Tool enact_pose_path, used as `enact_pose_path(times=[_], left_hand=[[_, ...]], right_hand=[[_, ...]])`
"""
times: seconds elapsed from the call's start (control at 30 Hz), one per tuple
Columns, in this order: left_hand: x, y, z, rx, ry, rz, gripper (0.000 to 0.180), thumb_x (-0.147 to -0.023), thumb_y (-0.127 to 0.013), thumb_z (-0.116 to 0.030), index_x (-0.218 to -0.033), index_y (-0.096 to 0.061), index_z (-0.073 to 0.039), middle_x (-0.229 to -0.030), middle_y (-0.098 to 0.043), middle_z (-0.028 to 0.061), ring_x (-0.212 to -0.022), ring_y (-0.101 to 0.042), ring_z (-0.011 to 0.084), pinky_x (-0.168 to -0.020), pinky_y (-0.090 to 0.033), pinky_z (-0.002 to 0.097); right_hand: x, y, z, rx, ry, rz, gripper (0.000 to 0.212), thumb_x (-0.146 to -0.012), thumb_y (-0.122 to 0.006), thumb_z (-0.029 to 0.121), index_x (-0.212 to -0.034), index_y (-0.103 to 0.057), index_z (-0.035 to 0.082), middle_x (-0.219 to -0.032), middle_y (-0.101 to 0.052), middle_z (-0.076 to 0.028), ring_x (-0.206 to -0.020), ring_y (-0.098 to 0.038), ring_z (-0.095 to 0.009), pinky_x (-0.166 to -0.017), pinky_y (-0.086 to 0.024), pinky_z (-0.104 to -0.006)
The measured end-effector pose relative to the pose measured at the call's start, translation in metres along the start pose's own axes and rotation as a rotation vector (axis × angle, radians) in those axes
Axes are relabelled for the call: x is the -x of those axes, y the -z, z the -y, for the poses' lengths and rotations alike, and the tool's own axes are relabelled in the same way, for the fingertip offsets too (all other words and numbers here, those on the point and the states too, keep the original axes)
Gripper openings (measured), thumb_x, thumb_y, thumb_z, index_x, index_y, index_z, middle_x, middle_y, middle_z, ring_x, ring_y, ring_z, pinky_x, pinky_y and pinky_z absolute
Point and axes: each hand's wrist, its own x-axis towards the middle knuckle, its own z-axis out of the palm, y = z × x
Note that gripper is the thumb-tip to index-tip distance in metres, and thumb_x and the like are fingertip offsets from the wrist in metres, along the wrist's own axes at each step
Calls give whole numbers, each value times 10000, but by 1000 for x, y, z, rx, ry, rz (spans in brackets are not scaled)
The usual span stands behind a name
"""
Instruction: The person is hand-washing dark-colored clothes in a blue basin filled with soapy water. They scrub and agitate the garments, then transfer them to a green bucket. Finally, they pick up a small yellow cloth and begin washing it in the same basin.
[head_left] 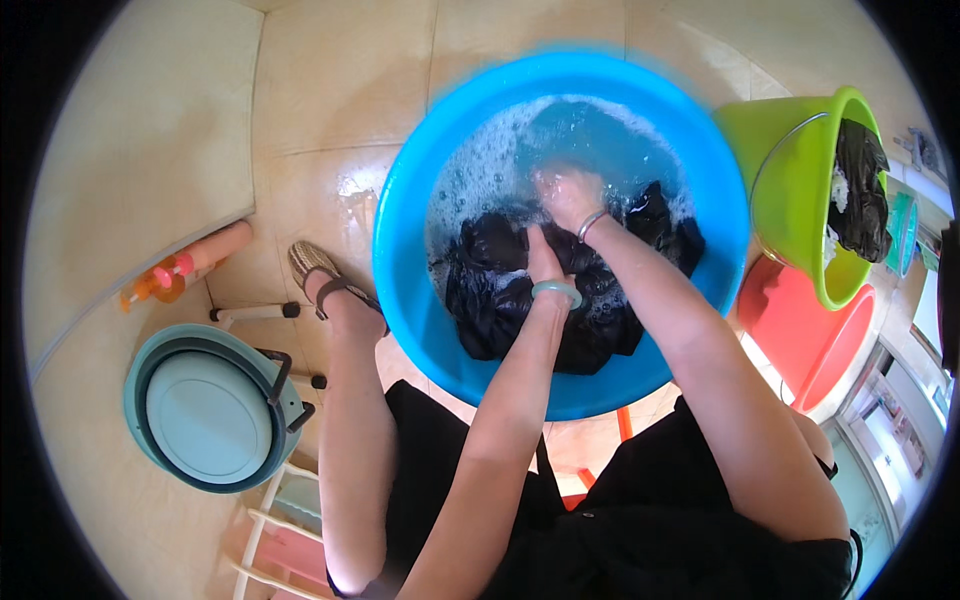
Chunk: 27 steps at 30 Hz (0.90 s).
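A big blue basin (400, 230) of soapy water stands on the tiled floor in front of me. A black garment (500, 290) lies soaked in it. My left hand (543, 260), with a pale green bangle at the wrist, presses down into the dark cloth. My right hand (567, 195), wearing a thin metal bracelet, grips a bunch of the same cloth just beyond the left hand, with foam around the knuckles. Both hands are close together near the basin's middle.
A green bucket (790, 180) holding dark cloth stands at the right, with a red basin (810, 330) under it. A teal lidded tub (205, 410) sits at the left, an orange bottle (185, 265) lies by the wall, and my sandalled foot (325, 285) rests beside the basin.
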Motion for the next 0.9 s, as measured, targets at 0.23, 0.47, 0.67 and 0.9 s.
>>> enact_pose_path(times=[0.23,0.47,0.67,0.9], left_hand=[[-30,53,0,157,105,648,462,-1002,-443,-469,-1086,-621,-51,-1018,-639,55,-892,-594,194,-842,-492,345],[1,11,9,-69,-27,49,507,-993,-440,-493,-1224,-592,-68,-1180,-642,67,-1079,-613,216,-905,-498,340],[-13,12,8,-6,5,41,542,-984,-441,-507,-1259,-580,-61,-1208,-650,42,-1076,-633,221,-927,-509,386],[-11,22,-5,39,16,224,433,-997,-471,-463,-1014,-605,-52,-984,-621,56,-910,-590,172,-825,-494,336]], right_hand=[[96,71,67,-330,223,-33,361,-926,-606,254,-621,-550,69,-679,-495,-73,-660,-576,-263,-567,-476,-385],[42,12,16,-267,1,-78,351,-984,-486,255,-720,-618,66,-716,-618,-148,-601,-628,-333,-550,-517,-429],[-1,2,-3,26,-36,264,324,-976,-441,336,-932,-709,159,-956,-697,-132,-822,-680,-363,-721,-547,-497],[84,63,58,-267,142,-40,317,-945,-577,282,-712,-589,67,-708,-510,-89,-691,-584,-293,-563,-474,-426]])
